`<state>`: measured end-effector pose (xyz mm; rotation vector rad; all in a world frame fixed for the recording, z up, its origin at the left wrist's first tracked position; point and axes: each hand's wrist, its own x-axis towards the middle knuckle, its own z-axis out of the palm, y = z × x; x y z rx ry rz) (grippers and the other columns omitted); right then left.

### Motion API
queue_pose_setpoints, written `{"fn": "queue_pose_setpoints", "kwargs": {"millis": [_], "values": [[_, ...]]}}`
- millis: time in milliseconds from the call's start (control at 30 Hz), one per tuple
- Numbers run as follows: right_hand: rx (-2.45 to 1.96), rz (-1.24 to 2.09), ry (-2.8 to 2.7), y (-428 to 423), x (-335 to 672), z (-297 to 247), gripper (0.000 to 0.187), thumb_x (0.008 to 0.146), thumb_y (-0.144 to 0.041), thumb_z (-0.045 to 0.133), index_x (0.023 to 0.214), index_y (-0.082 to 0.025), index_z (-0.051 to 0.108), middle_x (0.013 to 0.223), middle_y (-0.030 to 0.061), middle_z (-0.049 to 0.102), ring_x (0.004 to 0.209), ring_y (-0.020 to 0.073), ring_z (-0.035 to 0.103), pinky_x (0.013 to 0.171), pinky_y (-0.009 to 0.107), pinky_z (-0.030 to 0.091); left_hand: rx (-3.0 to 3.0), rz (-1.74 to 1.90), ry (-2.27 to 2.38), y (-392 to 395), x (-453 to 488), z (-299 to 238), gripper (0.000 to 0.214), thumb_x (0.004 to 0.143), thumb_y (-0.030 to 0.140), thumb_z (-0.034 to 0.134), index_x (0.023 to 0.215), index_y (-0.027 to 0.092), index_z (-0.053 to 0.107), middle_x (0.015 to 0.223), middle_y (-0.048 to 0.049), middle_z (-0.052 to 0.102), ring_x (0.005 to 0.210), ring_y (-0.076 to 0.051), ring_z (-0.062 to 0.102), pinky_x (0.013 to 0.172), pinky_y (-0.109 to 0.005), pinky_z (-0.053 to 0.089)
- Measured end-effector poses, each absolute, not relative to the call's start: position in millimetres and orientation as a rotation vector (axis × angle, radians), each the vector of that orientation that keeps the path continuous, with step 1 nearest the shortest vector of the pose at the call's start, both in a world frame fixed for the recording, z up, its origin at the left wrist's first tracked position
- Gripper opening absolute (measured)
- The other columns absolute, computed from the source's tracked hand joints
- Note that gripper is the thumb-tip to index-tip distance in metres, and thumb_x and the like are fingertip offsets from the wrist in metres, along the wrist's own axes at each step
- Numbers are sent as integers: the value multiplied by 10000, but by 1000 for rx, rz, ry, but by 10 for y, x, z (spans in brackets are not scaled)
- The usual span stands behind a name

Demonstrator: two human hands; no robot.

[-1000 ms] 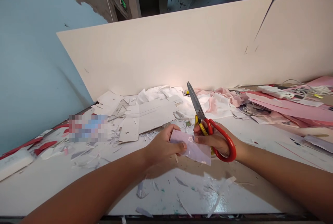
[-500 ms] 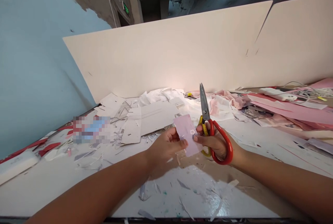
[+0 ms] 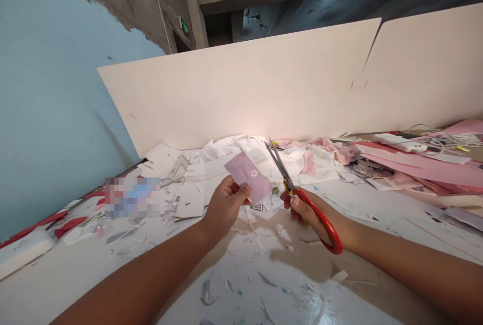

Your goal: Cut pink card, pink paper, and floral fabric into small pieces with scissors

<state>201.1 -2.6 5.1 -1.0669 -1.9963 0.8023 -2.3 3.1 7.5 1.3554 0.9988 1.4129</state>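
Observation:
My left hand (image 3: 226,203) pinches a small lilac piece (image 3: 249,176), paper or fabric, with a white flower outline on it. The piece is held up above the table, tilted, its lower left edge between thumb and fingers. To its right, my right hand (image 3: 302,207) grips scissors (image 3: 284,169) with red and yellow handles. Their blades point up and to the left and stand slightly apart. A gap separates the blades from the lilac piece.
Paper scraps (image 3: 211,285) litter the white table (image 3: 181,290). White card pieces (image 3: 190,196) and crumpled white cloth lie behind my hands. On the right are pink sheets (image 3: 418,164) and a white power strip (image 3: 400,142). A pale board (image 3: 241,93) stands along the back.
My right hand has let go of the lilac piece and moved away from it. The scissors now tilt left with their blades parted. My left hand has raised the piece leftward.

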Motion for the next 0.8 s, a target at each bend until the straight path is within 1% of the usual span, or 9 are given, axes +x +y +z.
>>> {"fn": "queue_pose_setpoints", "kwargs": {"millis": [67,167,233,333,533,700,800], "values": [[-1099,752,-2113,-45,2026,79,465,796,-594,259,688,-180,441,608,3,459,534,128,441,508,269,378,1346,1455,975,19,-24,104,220,690,359,600,788,171,541,659,24,496,618,-94,502,641,-267,445],[-1149,596,-2248,-69,2036,105,423,807,-564,272,641,-188,375,590,-5,429,529,121,406,508,258,344,1334,1485,966,-4,-22,138,222,680,360,609,752,169,523,620,43,472,591,-85,502,641,-265,448],[-1174,482,-2295,-70,2032,104,410,809,-551,279,636,-189,364,596,-1,438,533,122,399,516,256,335,1322,1502,981,-12,-24,146,230,671,364,617,728,167,512,600,54,452,576,-81,505,639,-264,450],[-1212,388,-2332,-54,2027,95,400,815,-538,273,657,-188,388,620,14,470,540,128,417,516,252,331,1321,1505,1004,-13,-20,136,242,664,370,624,725,170,504,595,59,453,575,-84,518,639,-265,452],[-1259,295,-2381,-56,2031,124,392,825,-520,250,653,-195,388,623,24,490,528,132,421,495,247,306,1380,1469,1022,-21,7,101,266,675,391,608,782,163,520,642,30,520,576,-97,530,621,-266,455],[-1294,278,-2353,-68,2021,133,374,801,-518,326,631,-192,391,600,26,494,500,125,402,480,249,298,1392,1452,1021,-28,13,96,298,668,409,609,782,151,512,645,11,533,563,-101,530,611,-265,456],[-1295,272,-2353,-62,2019,130,365,799,-514,339,633,-193,393,599,25,497,502,127,406,478,248,296,1387,1444,1029,-29,12,92,310,665,408,613,796,146,512,671,0,548,571,-103,532,609,-262,459]]}}
